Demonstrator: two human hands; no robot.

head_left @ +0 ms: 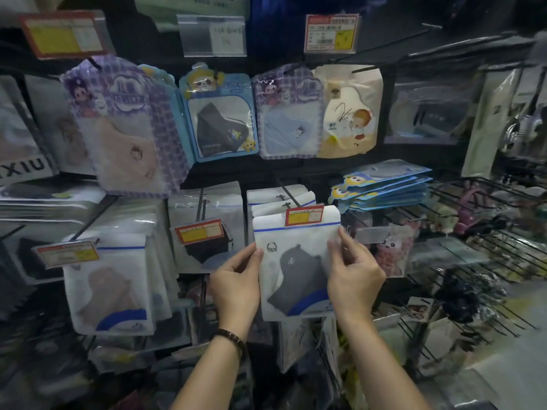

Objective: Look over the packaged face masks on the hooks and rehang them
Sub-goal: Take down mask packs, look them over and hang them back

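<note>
Dim shop racking fills the head view, a dark wall of hooks hung with packaged face masks. At the middle, slightly toward 5 o'clock, both hands hold one white packet (296,261) with a dark grey mask inside and a blue line across its top. The left hand (236,279) grips the packet's left edge, thumb on the front. The right hand (353,273) pinches the right edge, fingers curled over it. A dark bracelet (232,338) circles the left wrist.

The packet's top sits just behind a red and yellow price tag (304,216) at the tip of a hook (291,196); whether the hook passes through it I cannot tell. At 10 o'clock hangs a purple checked packet (124,122), at 12 a blue packet (220,116). At 3 o'clock a stack of blue packets (381,187) lies on a wire shelf (488,232).
</note>
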